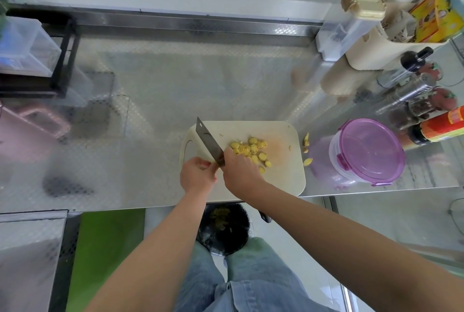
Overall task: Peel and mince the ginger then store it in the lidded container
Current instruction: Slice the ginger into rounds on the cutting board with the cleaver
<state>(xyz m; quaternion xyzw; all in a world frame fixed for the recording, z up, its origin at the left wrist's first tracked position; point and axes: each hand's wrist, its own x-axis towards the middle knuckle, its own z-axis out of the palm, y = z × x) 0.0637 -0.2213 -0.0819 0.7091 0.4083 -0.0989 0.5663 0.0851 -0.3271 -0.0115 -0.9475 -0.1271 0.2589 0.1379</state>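
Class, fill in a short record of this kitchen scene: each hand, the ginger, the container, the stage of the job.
right hand: grips the cleaver
left hand: fingers curled by the blade's heel, hold unclear
ginger slices: yellow, heaped on the cutting board
container: lid on, right of the board
stage: sliced, not yet minced

Spice bottles point(411, 94), black rack point(64, 60), bin point(233, 236)

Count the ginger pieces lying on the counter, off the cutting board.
3 ginger pieces between cutting board and lidded container: upper, middle, lower. Crumbs may be hidden.
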